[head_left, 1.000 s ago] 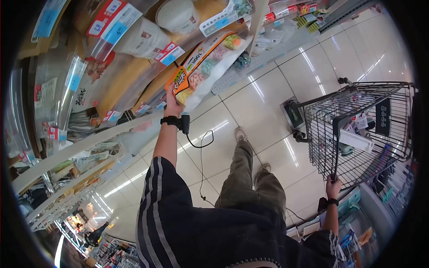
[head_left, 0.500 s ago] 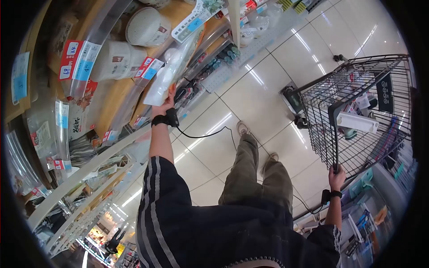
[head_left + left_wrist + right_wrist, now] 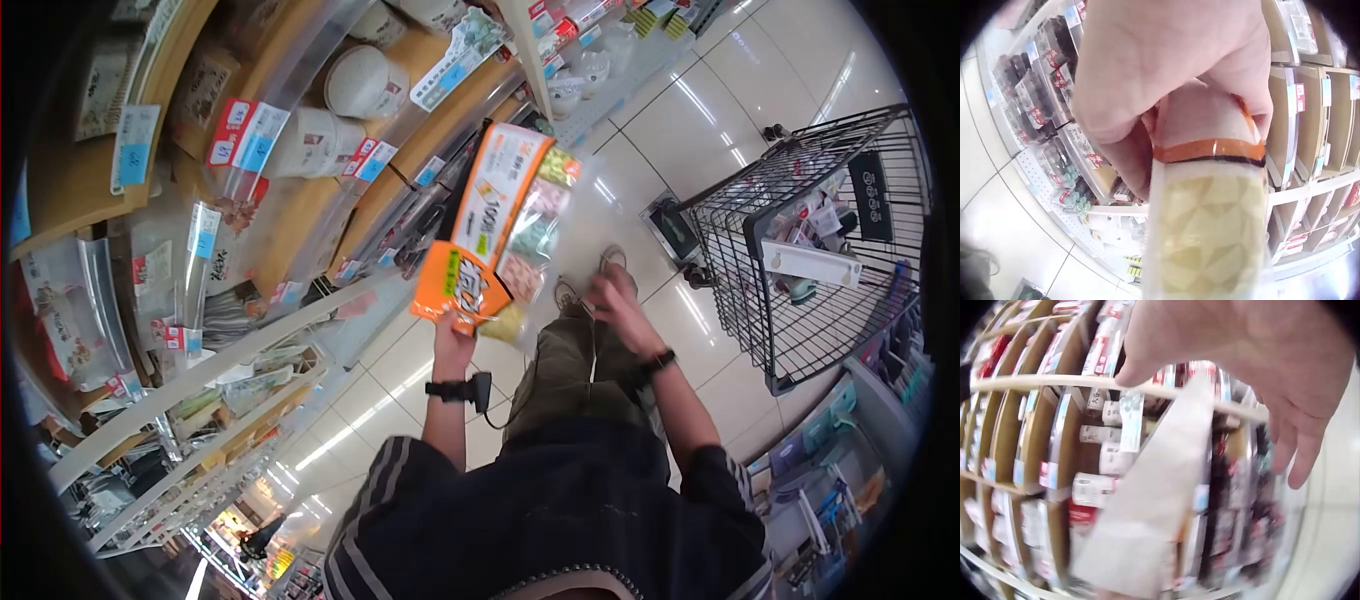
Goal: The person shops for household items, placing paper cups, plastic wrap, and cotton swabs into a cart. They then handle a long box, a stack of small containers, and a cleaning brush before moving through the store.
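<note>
My left hand point(image 3: 455, 345) grips the near end of a long plastic-wrapped pack point(image 3: 500, 230) in the head view. An orange and white label printed "100" runs along it, beside a row of pastel-patterned sections. The left wrist view shows the thumb and fingers of this hand point(image 3: 1172, 56) pinching the end of the pack point(image 3: 1210, 225) above a pale yellow geometric pattern. My right hand point(image 3: 625, 320) is in front of the legs, holding nothing, to the right of the pack. Its fingers point(image 3: 1304, 444) are extended in the right wrist view, where the pack's pale side point(image 3: 1141, 506) slants below.
On the right stands a wire shopping cart point(image 3: 740, 300) with a white box point(image 3: 810, 264) and other goods inside. Shelves along the left carry white bowl-like containers point(image 3: 365, 82) and price tags point(image 3: 248, 140). Bins of goods point(image 3: 815, 475) are at lower right.
The left hand has drawn the pack away from the shelf toward the body, and its labelled face is turned up. My right hand has let go of the cart handle and moved inward.
</note>
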A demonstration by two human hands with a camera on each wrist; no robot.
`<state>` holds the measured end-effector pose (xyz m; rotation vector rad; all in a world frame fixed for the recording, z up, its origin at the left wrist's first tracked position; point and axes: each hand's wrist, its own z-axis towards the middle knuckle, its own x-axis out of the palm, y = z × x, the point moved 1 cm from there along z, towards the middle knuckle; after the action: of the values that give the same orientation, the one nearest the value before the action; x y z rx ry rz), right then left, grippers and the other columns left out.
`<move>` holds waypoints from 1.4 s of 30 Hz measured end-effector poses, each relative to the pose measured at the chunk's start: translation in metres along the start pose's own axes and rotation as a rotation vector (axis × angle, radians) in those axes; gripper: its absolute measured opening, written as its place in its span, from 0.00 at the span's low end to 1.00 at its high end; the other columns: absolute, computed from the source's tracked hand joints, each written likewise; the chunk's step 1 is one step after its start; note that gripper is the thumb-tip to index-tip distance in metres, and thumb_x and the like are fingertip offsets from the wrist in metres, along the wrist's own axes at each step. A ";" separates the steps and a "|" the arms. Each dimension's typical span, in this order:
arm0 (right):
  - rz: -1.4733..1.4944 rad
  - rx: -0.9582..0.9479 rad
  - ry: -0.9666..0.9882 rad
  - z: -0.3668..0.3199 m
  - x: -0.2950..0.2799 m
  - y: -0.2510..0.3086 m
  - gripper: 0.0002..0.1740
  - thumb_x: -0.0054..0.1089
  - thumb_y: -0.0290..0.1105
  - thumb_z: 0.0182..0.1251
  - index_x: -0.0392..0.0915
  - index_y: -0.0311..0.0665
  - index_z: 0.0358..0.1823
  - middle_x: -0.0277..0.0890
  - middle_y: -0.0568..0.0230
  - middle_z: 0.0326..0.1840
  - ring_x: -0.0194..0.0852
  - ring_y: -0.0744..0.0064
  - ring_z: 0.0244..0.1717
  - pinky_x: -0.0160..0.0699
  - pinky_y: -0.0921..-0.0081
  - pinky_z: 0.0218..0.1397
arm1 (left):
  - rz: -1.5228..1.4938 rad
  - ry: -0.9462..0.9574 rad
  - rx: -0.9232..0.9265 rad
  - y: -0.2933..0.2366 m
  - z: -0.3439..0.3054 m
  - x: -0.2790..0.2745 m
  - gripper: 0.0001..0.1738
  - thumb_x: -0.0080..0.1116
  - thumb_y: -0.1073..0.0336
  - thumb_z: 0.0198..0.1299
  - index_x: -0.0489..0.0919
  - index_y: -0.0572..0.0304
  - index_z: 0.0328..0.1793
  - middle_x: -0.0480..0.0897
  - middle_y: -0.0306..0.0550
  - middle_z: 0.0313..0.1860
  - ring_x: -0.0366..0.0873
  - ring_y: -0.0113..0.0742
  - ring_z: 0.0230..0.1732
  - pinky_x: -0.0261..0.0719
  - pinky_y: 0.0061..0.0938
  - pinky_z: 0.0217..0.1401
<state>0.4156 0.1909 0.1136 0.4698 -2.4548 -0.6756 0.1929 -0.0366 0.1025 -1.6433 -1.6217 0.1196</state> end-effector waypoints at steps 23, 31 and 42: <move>-0.114 0.076 0.614 0.211 0.006 0.040 0.43 0.64 0.19 0.58 0.54 0.38 0.74 0.74 0.64 0.60 0.73 0.74 0.57 0.72 0.74 0.61 | 0.718 0.034 -0.135 -0.036 0.130 0.103 0.32 0.68 0.70 0.56 0.67 0.65 0.66 0.79 0.48 0.58 0.77 0.35 0.57 0.74 0.31 0.62; -0.692 -0.198 0.079 0.250 -0.024 -0.004 0.26 0.57 0.44 0.66 0.73 0.36 0.61 0.81 0.47 0.51 0.82 0.57 0.49 0.77 0.67 0.53 | 0.363 -0.193 -0.046 -0.013 0.158 0.067 0.23 0.59 0.67 0.64 0.70 0.63 0.64 0.78 0.46 0.60 0.78 0.41 0.58 0.77 0.36 0.60; 0.034 0.151 0.057 0.208 -0.012 -0.026 0.33 0.52 0.55 0.70 0.67 0.38 0.65 0.77 0.62 0.56 0.75 0.70 0.52 0.67 0.73 0.54 | -0.070 -0.245 -0.142 -0.043 0.193 0.062 0.26 0.62 0.50 0.60 0.75 0.55 0.59 0.80 0.44 0.58 0.76 0.42 0.59 0.73 0.40 0.64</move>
<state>0.3079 0.2500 -0.0564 0.4973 -2.4639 -0.4590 0.0577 0.1004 0.0261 -1.7307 -1.9080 0.1788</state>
